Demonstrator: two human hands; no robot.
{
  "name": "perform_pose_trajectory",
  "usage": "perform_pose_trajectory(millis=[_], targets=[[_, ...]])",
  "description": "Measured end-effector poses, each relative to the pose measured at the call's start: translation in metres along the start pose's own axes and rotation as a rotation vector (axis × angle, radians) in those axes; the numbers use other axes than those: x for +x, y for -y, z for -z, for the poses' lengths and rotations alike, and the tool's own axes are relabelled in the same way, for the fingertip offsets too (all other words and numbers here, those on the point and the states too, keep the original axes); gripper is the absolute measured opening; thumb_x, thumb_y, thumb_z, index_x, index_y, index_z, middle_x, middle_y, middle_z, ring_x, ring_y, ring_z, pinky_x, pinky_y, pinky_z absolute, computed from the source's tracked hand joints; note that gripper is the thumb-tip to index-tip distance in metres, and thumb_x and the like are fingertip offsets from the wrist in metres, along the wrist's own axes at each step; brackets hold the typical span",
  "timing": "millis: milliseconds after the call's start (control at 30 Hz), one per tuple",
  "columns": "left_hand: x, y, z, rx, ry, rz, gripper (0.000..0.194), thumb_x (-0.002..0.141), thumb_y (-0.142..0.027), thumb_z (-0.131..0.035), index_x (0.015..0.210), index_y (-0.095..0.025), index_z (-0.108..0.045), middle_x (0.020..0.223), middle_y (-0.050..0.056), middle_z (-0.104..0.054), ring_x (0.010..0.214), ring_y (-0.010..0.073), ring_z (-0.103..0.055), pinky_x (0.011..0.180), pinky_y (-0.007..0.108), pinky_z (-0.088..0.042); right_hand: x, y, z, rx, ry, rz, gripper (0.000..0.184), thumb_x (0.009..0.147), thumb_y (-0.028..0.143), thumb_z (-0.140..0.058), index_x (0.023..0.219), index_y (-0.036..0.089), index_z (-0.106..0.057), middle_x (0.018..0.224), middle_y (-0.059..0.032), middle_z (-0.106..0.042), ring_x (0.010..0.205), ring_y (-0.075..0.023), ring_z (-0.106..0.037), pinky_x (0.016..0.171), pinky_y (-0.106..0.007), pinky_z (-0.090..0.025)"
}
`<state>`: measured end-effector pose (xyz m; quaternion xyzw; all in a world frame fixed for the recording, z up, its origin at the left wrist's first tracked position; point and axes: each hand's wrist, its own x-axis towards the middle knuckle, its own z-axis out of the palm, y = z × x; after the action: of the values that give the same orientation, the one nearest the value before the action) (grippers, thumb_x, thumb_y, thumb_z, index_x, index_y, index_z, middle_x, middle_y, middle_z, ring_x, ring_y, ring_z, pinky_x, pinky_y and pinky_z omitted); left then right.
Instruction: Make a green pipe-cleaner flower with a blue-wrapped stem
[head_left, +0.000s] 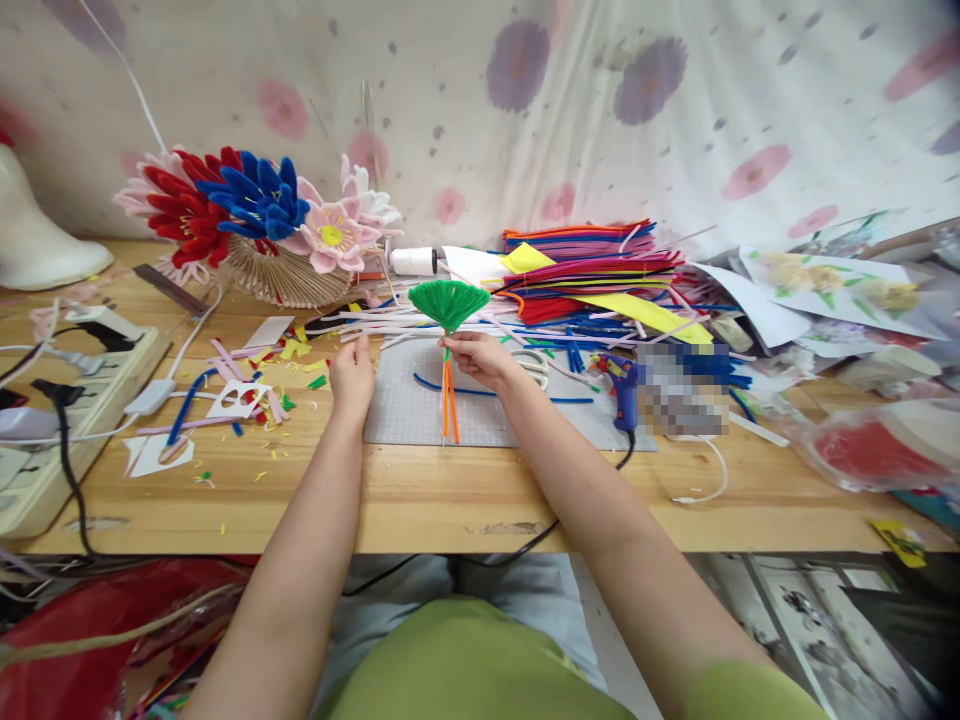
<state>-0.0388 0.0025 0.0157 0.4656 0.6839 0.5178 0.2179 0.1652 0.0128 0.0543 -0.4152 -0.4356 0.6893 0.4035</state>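
Note:
A green fan-shaped pipe-cleaner leaf (448, 303) stands upright above the grey cutting mat (390, 420), its fuzzy top spread wide. My right hand (480, 358) pinches it just under the fan, at the green-wrapped neck. Below the fingers hang orange pipe-cleaner stems (449, 405). My left hand (353, 378) is curled beside the mat's left edge, apart from the leaf; its fingertips are turned away, so anything inside is hidden. A blue pipe cleaner (510, 394) lies across the mat, and pale scissor handles (532, 368) show behind my right wrist.
A blue glue gun (624, 390) rests at the mat's right, its cord running over the table edge. Bundled pipe cleaners (592, 270) lie at the back. Pipe-cleaner flowers (262, 200) stand back left, near scraps (240, 400) and a power strip (127, 385).

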Motion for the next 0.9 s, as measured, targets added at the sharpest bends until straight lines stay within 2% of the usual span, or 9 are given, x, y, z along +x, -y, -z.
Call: perform_pose_trajectory(millis=[133,267,333,433,533,633,733,833,900], targets=[[-0.011,-0.002,-0.012,-0.069,0.190,-0.056,0.010,0.070,-0.025,-0.057,0.065,-0.017,-0.060,0.059,0.000,-0.058,0.058,0.0126,-0.053,0.063,0.024,-0.039,0.001,-0.003,-0.002,-0.083,0.014,0.015,0.019,0.061,0.026,-0.068,0.071,0.012,-0.062,0.050,0.0069,-0.042,0.041,-0.0010,-0.025,0.036,-0.016,-0.012],[-0.022,-0.011,-0.017,-0.284,0.384,0.122,0.013,0.068,-0.025,-0.058,0.074,-0.016,-0.065,0.066,0.003,-0.064,0.058,0.0143,-0.058,0.061,0.026,-0.043,0.001,-0.005,-0.006,-0.163,-0.035,0.029,0.013,0.066,0.024,-0.065,0.071,0.014,-0.059,0.062,0.0041,-0.055,0.050,-0.0022,-0.043,0.047,-0.014,-0.035],[-0.024,-0.017,-0.013,-0.161,0.338,0.131,0.015,0.064,-0.031,-0.063,0.062,-0.016,-0.063,0.056,0.002,-0.060,0.054,0.0148,-0.055,0.058,0.027,-0.042,0.000,-0.004,-0.009,-0.164,-0.045,-0.004,0.010,0.071,0.024,-0.062,0.073,0.015,-0.057,0.066,0.0032,-0.059,0.055,-0.0039,-0.051,0.054,-0.016,-0.042],[-0.025,-0.022,-0.008,-0.006,0.162,-0.012,0.026,0.065,-0.037,-0.064,0.050,-0.017,-0.057,0.050,0.001,-0.054,0.059,0.0150,-0.054,0.062,0.026,-0.041,-0.003,-0.003,-0.016,-0.138,-0.027,-0.060,0.009,0.076,0.022,-0.059,0.074,0.016,-0.053,0.066,0.0013,-0.062,0.055,-0.0060,-0.056,0.055,-0.018,-0.046],[-0.026,-0.024,-0.012,-0.244,0.164,-0.091,0.016,0.065,-0.033,-0.065,0.068,-0.017,-0.064,0.071,0.003,-0.063,0.073,0.0133,-0.056,0.070,0.024,-0.042,-0.004,-0.004,-0.025,-0.106,-0.005,-0.098,0.007,0.079,0.015,-0.056,0.073,0.014,-0.052,0.062,0.0001,-0.062,0.054,-0.0073,-0.059,0.055,-0.020,-0.049],[-0.032,-0.029,-0.020,-0.551,0.359,0.132,0.027,0.063,-0.039,-0.067,0.072,-0.014,-0.063,0.067,0.003,-0.061,0.063,0.0101,-0.056,0.063,0.023,-0.044,-0.005,-0.007,-0.034,-0.121,0.012,-0.119,0.013,0.081,0.012,-0.051,0.068,0.013,-0.052,0.057,0.0006,-0.061,0.051,-0.0067,-0.058,0.051,-0.018,-0.048],[-0.037,-0.034,-0.021,-0.665,0.499,0.376,0.028,0.057,-0.037,-0.073,0.064,-0.013,-0.060,0.053,-0.001,-0.054,0.047,0.0060,-0.048,0.051,0.021,-0.042,-0.007,-0.009,-0.039,-0.189,0.021,-0.115,0.017,0.080,0.011,-0.051,0.064,0.013,-0.052,0.052,0.0018,-0.059,0.048,-0.0060,-0.057,0.048,-0.016,-0.046],[-0.037,-0.036,-0.016,-0.703,0.573,0.480,0.025,0.052,-0.029,-0.076,0.063,-0.011,-0.061,0.051,0.000,-0.055,0.045,0.0065,-0.049,0.048,0.021,-0.042,-0.011,-0.010,-0.039,-0.269,0.061,-0.088,0.014,0.075,0.014,-0.058,0.062,0.013,-0.053,0.053,0.0010,-0.061,0.049,-0.0066,-0.058,0.048,-0.015,-0.044],[-0.035,-0.037,-0.014,-0.729,0.547,0.471,0.025,0.052,-0.028,-0.076,0.066,-0.011,-0.063,0.057,0.003,-0.060,0.050,0.0089,-0.054,0.050,0.022,-0.044,-0.013,-0.011,-0.038,-0.357,0.098,-0.079,0.012,0.070,0.016,-0.063,0.062,0.013,-0.054,0.055,0.0001,-0.062,0.051,-0.0075,-0.058,0.047,-0.015,-0.042]])
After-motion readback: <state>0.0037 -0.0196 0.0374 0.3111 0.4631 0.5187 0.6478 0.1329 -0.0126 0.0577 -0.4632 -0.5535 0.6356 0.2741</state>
